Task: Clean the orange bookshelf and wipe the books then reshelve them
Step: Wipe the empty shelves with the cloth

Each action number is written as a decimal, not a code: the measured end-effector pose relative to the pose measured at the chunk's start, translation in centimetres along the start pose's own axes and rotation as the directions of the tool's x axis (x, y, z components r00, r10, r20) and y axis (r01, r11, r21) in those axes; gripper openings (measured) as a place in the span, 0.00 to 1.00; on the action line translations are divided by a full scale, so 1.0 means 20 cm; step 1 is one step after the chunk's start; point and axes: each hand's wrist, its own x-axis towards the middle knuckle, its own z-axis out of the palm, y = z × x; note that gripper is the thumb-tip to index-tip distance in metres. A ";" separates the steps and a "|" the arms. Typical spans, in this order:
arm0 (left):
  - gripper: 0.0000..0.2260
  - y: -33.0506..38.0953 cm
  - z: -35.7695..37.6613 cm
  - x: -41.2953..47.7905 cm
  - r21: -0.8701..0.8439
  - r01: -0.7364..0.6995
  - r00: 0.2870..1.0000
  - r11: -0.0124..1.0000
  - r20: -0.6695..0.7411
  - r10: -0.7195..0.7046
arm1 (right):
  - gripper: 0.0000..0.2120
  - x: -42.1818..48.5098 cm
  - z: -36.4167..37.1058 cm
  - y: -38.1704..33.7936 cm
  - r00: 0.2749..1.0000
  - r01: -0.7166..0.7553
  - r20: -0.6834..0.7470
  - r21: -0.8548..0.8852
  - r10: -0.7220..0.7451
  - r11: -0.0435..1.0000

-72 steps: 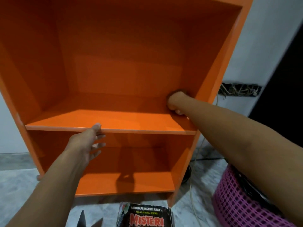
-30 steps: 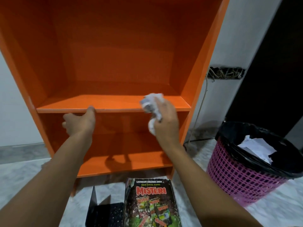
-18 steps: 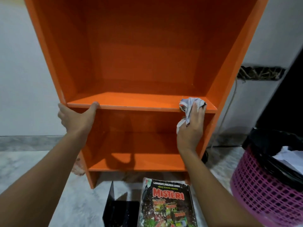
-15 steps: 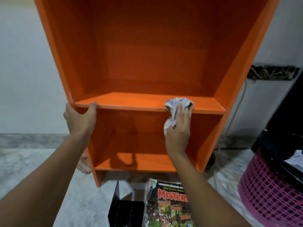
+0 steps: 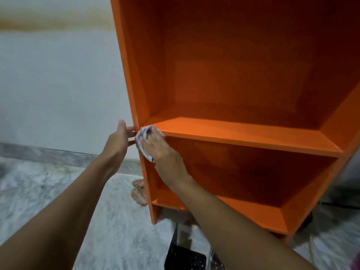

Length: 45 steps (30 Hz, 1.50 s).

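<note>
Clearly the right hand has its grip closed on one crumpled cloth, fingers curled across it and pressing it onto the front left corner of the upper shelf board of the orange bookshelf. A tail of cloth pokes out below the palm. The left hand has a released grip (thumb up, fingers nearly straight), its fingertips touching the outer face of the left side panel, just beside the cloth.

Counted: two hands, one cloth, one bookshelf with two boards in sight, the lower board near the marble floor. One pinkish lump lies on the floor against the panel. One dark flat thing sits at the bottom edge, too cut off to name.
</note>
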 end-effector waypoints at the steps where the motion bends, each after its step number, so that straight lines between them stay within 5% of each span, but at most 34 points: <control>1: 0.29 0.01 -0.02 0.00 0.003 0.008 1.000 1.000 0.006 -0.008 | 0.31 -0.01 0.01 0.02 0.991 0.060 0.119 -0.016 -0.057 0.998; 3: 0.29 0.02 -0.03 0.01 0.028 0.008 1.000 1.000 0.021 -0.009 | 0.32 -0.09 0.00 0.08 0.968 0.068 0.241 -0.002 -0.065 0.998; 6: 0.30 0.03 -0.07 0.06 0.028 -0.012 0.998 1.000 0.069 0.010 | 0.31 -0.13 -0.08 0.10 0.996 0.005 0.088 0.046 -0.009 0.999; 10: 0.33 -0.02 -0.14 0.12 -0.049 0.029 0.985 0.998 0.173 -0.020 | 0.22 0.07 -0.20 -0.02 0.963 0.198 -0.188 0.013 -0.192 0.980; 12: 0.36 -0.04 -0.16 0.14 -0.110 0.064 0.980 0.992 0.197 -0.042 | 0.24 0.22 -0.22 -0.06 0.972 0.103 -0.214 0.024 -0.096 0.994; 16: 0.37 -0.05 -0.19 0.17 -0.225 0.103 0.969 0.969 0.241 -0.047 | 0.23 0.31 -0.15 -0.14 0.998 -0.043 -0.057 -0.033 0.041 0.999; 21: 0.37 -0.07 -0.20 0.17 -0.274 0.136 0.952 0.952 0.301 -0.049 | 0.13 0.29 -0.17 -0.12 0.986 0.146 0.126 -0.317 -0.111 0.937; 25: 0.36 -0.07 -0.22 0.16 -0.302 0.150 0.944 0.941 0.327 -0.046 | 0.10 0.30 -0.23 -0.12 0.875 0.454 0.339 -0.323 -0.346 0.831; 28: 0.35 -0.08 -0.22 0.15 -0.316 0.143 0.939 0.938 0.343 -0.028 | 0.16 0.37 -0.26 -0.12 0.915 0.402 0.230 -0.476 -0.331 0.782; 31: 0.38 -0.09 -0.23 0.16 -0.320 0.152 0.934 0.935 0.356 -0.030 | 0.17 0.39 -0.22 -0.15 0.947 0.320 0.203 -0.485 -0.251 0.814; 34: 0.40 -0.14 -0.24 0.18 -0.306 0.195 0.930 0.932 0.361 -0.076 | 0.15 0.32 -0.14 -0.19 0.898 0.432 0.327 -0.517 -0.296 0.739; 38: 0.36 -0.23 -0.21 0.15 -0.213 0.225 0.931 0.951 0.334 -0.145 | 0.26 0.24 -0.13 -0.14 0.807 0.469 0.517 -0.269 -0.285 0.841; 43: 0.30 -0.29 -0.17 0.17 -0.236 0.177 0.955 0.956 0.276 -0.109 | 0.22 0.28 -0.21 -0.04 0.970 0.237 0.121 -0.297 -0.209 0.925; 45: 0.28 -0.30 -0.15 0.16 -0.244 0.153 0.972 0.958 0.211 -0.101 | 0.19 0.32 -0.20 -0.03 0.983 0.184 0.078 -0.326 -0.167 0.927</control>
